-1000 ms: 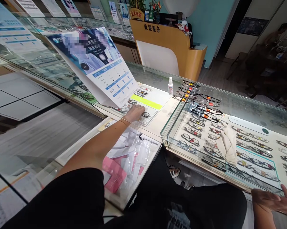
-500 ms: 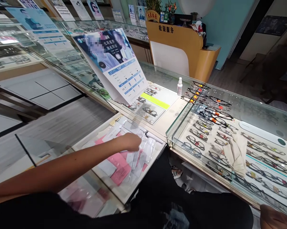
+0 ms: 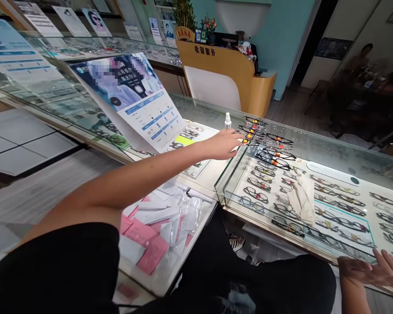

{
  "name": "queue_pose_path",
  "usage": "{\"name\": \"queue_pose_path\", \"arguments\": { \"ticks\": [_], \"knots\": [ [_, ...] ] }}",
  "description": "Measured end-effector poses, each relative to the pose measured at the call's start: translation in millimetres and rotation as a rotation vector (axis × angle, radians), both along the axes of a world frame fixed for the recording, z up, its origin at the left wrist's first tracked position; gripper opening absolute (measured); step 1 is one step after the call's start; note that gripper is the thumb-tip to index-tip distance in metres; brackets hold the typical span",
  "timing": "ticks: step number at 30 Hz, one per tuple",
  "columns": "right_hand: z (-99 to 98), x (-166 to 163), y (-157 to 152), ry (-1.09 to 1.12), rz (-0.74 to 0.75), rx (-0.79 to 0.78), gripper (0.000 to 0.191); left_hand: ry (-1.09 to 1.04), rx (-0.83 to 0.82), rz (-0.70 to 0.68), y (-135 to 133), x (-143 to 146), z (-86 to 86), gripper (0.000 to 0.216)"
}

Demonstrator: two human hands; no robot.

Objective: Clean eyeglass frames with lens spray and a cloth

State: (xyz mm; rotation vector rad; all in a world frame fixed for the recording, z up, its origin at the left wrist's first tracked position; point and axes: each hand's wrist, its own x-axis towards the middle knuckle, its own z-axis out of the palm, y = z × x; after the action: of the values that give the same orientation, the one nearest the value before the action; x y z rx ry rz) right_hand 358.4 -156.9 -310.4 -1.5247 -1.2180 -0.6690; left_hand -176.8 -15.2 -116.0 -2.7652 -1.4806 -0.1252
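My left hand (image 3: 224, 144) stretches over the glass counter with its fingers extended, and nothing shows in it. The fingertips are at the near end of a row of eyeglasses (image 3: 255, 124) with orange and red tags; whether they touch is unclear. Just behind the hand stands a small white spray bottle (image 3: 228, 118), its lower part hidden. More tagged eyeglasses (image 3: 275, 162) lie on the glass to the right. My right hand (image 3: 371, 268) rests at the counter's front edge, fingers spread and holding nothing visible. A beige cloth (image 3: 301, 200) lies on the glass between the hands.
An open drawer (image 3: 180, 272) of pink and white papers and clear plastic sleeves sits below my left forearm. A folded display card (image 3: 150, 109) stands on the counter at left. Many eyeglasses (image 3: 255, 193) lie inside the case. A wooden cashier desk (image 3: 222, 65) stands behind.
My left hand has left the drawer papers, moving up and right to the eyeglasses, and its fingers have opened out. My right hand has risen into fuller view. The camera has turned right.
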Motion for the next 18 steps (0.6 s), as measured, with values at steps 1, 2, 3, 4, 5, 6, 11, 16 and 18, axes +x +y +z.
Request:
{"name": "queue_pose_path", "arguments": {
  "ticks": [1, 2, 3, 4, 5, 6, 11, 16, 18],
  "knots": [
    [-7.2, 6, 1, -0.120, -0.032, 0.140, 0.061, 0.035, 0.027, 0.001, 16, 4, -10.7, 0.035],
    [-12.5, 11, 0, -0.233, -0.057, 0.253, 0.056, 0.069, 0.046, 0.008, 30, 7, -20.5, 0.035],
    [-16.2, 15, -1, -0.322, -0.068, 0.315, 0.052, 0.099, 0.056, 0.018, 41, 11, -29.1, 0.034],
    [-18.4, 18, -2, -0.375, -0.068, 0.326, 0.049, 0.122, 0.055, 0.031, 50, 14, -36.2, 0.033],
    [-19.7, 20, -4, -0.406, -0.071, 0.321, 0.049, 0.138, 0.049, 0.047, 57, 17, -41.8, 0.031],
    [-20.3, 21, -5, -0.425, -0.074, 0.307, 0.050, 0.146, 0.040, 0.063, 62, 19, -46.2, 0.030],
    [-25.8, 25, -4, -0.390, -0.086, 0.312, 0.050, 0.126, 0.042, 0.086, 71, 18, -49.5, 0.028],
    [-29.7, 26, -3, -0.273, -0.084, 0.304, 0.051, -0.034, -0.005, 0.022, 29, -2, -21.7, 0.032],
    [-24.5, 23, -5, -0.157, -0.070, 0.210, 0.058, -0.088, -0.118, -0.004, -7, -17, -6.1, 0.041]
  ]
}}
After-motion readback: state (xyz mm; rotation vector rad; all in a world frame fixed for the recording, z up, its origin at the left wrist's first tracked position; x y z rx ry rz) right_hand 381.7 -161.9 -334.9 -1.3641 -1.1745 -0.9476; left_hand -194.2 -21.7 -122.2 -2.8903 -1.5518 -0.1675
